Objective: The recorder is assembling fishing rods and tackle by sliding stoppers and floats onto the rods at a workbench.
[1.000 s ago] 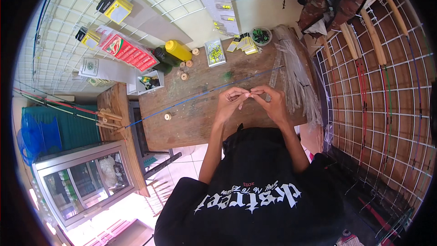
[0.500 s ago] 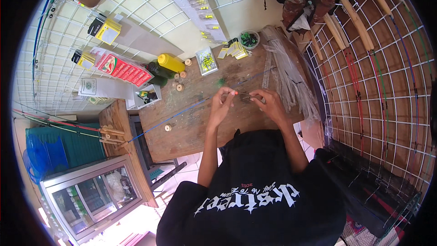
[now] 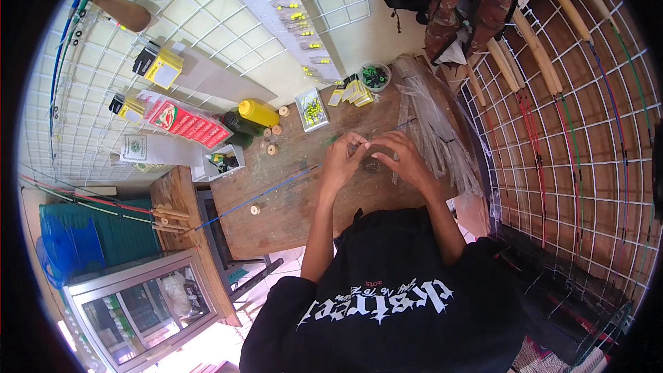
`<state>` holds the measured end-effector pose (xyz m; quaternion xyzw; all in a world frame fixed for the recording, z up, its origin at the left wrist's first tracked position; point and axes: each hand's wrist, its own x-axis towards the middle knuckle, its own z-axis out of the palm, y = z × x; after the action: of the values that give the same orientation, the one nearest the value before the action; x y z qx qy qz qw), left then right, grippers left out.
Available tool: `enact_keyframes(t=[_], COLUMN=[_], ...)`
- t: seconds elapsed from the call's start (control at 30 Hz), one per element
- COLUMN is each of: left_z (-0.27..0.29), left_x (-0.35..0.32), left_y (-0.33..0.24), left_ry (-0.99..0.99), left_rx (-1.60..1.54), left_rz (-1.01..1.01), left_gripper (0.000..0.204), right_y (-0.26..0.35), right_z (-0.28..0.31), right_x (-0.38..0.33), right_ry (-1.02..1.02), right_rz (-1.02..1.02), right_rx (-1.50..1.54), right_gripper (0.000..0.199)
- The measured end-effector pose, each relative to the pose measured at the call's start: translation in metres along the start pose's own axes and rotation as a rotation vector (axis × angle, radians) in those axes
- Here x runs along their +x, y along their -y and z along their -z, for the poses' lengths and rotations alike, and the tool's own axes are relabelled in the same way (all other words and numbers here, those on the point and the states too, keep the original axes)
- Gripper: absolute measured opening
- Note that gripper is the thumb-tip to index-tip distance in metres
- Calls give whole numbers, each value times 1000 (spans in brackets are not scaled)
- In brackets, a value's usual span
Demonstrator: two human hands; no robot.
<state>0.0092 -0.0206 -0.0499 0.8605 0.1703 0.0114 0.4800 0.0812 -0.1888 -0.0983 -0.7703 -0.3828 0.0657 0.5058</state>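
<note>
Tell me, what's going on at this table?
A person in a black top is working with bare hands above a wooden table. The left hand and right hand meet at the fingertips; anything between them is too small to make out. A thin blue rod runs across the table, and clear plastic strips lie to the right.

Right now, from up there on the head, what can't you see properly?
In the head view:
- Anything between the left grip and the right grip: covered by fingers, or too small to tell.
- The middle of the blue rod: hidden behind the grips.
- The top of the brown patterned cloth: cut off by the upper edge.
- The dark things in the white box: too small to name.
</note>
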Motion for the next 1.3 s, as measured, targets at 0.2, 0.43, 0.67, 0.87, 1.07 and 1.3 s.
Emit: enact_keyframes(t=[0.2,0.43,0.67,0.87,1.07,1.3], left_z=[2,25,25,21,22,24], left_x=[8,6,11,16,16,14], left_y=[15,16,18,27,33,28], left_ry=[-12,-35,-64,-197,-191,-167], left_rx=[-279,-708,-1049,-1209,-1191,-1170], left_rz=[-59,81,126,121,116,111], left_gripper=[17,14,15,16,16,15], right_y=[-35,-83,-118,-139,-152,-156], right_z=[-8,1,11,13,11,10], right_x=[3,1,5,7,8,9], right_ry=[151,0,-62,-89,-172,-167], right_rz=[-27,-175,-184,-179,-124,-180], right_rx=[13,-89,-279,-352,-389,-402], right_gripper=[29,27,24,23,25,19])
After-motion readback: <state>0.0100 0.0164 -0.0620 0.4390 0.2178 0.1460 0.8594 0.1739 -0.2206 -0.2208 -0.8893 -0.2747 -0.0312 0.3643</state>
